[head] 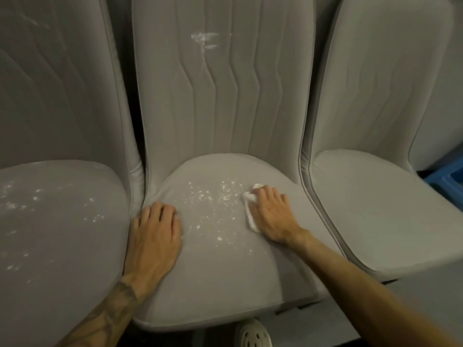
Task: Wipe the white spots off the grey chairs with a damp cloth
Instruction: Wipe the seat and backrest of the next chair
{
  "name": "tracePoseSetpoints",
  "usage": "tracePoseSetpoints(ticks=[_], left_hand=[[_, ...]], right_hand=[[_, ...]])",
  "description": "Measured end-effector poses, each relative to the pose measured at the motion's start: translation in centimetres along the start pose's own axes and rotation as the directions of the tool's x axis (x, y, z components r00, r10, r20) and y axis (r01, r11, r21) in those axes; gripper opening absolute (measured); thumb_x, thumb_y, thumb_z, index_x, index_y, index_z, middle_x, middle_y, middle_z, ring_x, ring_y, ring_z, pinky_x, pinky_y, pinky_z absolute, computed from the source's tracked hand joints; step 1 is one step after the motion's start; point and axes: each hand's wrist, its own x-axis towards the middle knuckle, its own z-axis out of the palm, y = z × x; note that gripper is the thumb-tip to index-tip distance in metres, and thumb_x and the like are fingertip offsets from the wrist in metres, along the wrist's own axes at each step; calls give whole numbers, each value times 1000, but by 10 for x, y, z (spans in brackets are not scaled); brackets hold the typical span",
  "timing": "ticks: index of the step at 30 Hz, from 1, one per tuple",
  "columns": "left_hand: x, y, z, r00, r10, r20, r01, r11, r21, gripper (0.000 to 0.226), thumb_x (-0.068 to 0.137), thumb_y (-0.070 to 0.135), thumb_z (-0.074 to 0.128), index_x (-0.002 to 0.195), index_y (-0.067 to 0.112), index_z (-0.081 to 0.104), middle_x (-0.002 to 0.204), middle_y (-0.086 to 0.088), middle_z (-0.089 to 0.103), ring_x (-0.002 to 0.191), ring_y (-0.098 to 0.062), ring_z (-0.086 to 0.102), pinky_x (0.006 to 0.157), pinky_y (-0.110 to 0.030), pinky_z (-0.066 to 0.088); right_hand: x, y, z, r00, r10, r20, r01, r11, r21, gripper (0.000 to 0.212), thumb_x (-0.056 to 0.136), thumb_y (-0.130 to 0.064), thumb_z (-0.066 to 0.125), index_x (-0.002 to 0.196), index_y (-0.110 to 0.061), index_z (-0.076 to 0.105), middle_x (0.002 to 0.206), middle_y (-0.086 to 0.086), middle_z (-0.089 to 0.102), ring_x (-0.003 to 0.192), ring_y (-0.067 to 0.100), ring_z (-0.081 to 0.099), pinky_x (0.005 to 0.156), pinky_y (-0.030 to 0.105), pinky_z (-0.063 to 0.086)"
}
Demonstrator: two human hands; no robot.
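the right hand [271, 212] presses a folded white cloth [250, 211] flat onto the seat of the middle chair [225, 271], fingers curled over it so the grip is closed on the cloth, which peeks out past the fingertips and along the thumb side. the left hand [155, 236] lies palm down on the same seat's left edge, holding nothing, its grip released and seemingly just bracing.

the job looks barely begun on this seat. just to the thumb side of the cloth grip a wide scatter of white spots [215, 206] covers the cushion, reaching most of the way across toward the left hand. the strip of seat beneath and on the outer side of the cloth grip looks clean, though whether it was wiped or never spotted cannot be told.

more is left elsewhere. well above the grip, the middle chair's backrest carries white smears [204, 41]. beyond the left hand, the left chair [62, 246] has its own sprinkling of spots on the seat and faint streaks high on its back. on the far side of the cloth grip, the right chair [380, 209] shows no marks that i can make out.
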Motion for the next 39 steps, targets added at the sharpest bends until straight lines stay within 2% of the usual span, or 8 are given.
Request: tracePoseSetpoints(ticks=[5, 11, 17, 22, 24, 28, 34, 39], left_hand=[[-2, 5, 3, 999, -30, -29, 31, 999, 34, 26, 104, 28, 33, 101, 18, 56, 102, -6, 55, 88, -29, 49, 78, -49, 43], [1, -2, 7, 999, -9, -47, 9, 1000, 2, 23, 104, 28, 34, 102, 18, 56, 104, -4, 54, 90, -26, 48, 79, -47, 43], [2, -2, 11, 997, -19, -69, 15, 998, -54, 22, 102, 27, 36, 102, 18, 56, 104, -4, 55, 89, -27, 47, 79, -48, 43], [0, -5, 14, 995, -21, -96, 13, 996, -92, 20, 103, 27, 38, 102, 18, 56, 104, -2, 55, 90, -26, 47, 80, -49, 42], [-1, -7, 16, 994, -10, -105, 0, 995, -97, 20, 103, 26, 37, 102, 19, 56, 104, -2, 54, 90, -24, 46, 79, -47, 42], [0, -6, 17, 995, -18, -98, 8, 995, -98, 19, 103, 27, 36, 102, 21, 55, 103, 0, 54, 89, -22, 44, 79, -46, 42], [0, -8, 19, 994, -28, -104, 19, 996, -89, 19, 104, 27, 38, 103, 22, 56, 104, 1, 54, 89, -22, 44, 79, -44, 40], [0, -6, 17, 995, -25, -101, 15, 995, -100, 18, 104, 28, 38, 103, 22, 55, 105, 1, 54, 91, -21, 43, 79, -45, 40]], right_hand=[[39, 28, 1, 916, 396, -68, -400, 916, -41, 40, 105, -37, 39, 132, -9, 49, 131, 16, 49, 118, 37, 47, 98, 48, 36], [50, -24, 19, 999, -52, 0, 52, 998, 19, 34, 105, -37, 39, 127, -12, 48, 125, 11, 50, 107, 33, 47, 86, 44, 32], [58, 39, 6, 950, 312, -14, -312, 950, 8, 40, 106, -38, 39, 133, -11, 47, 132, 16, 47, 117, 38, 45, 99, 48, 35], [50, -18, 24, 989, -150, -7, 150, 988, 25, 37, 105, -40, 36, 128, -13, 48, 126, 10, 50, 105, 32, 47, 86, 44, 33], [58, 8, 18, 995, -102, -11, 102, 995, 14, 37, 106, -39, 38, 132, -14, 46, 129, 10, 48, 110, 32, 47, 88, 43, 32], [76, 45, 11, 960, 279, -5, -279, 960, -11, 39, 107, -36, 38, 134, -9, 46, 134, 17, 46, 119, 37, 44, 97, 47, 34], [58, -23, 26, 982, -187, -16, 188, 981, 41, 35, 105, -39, 37, 128, -13, 48, 126, 11, 50, 105, 32, 47, 87, 44, 33], [81, 40, 13, 981, 195, 8, -196, 981, 15, 39, 107, -36, 38, 135, -9, 45, 135, 17, 44, 121, 37, 43, 98, 48, 33]])
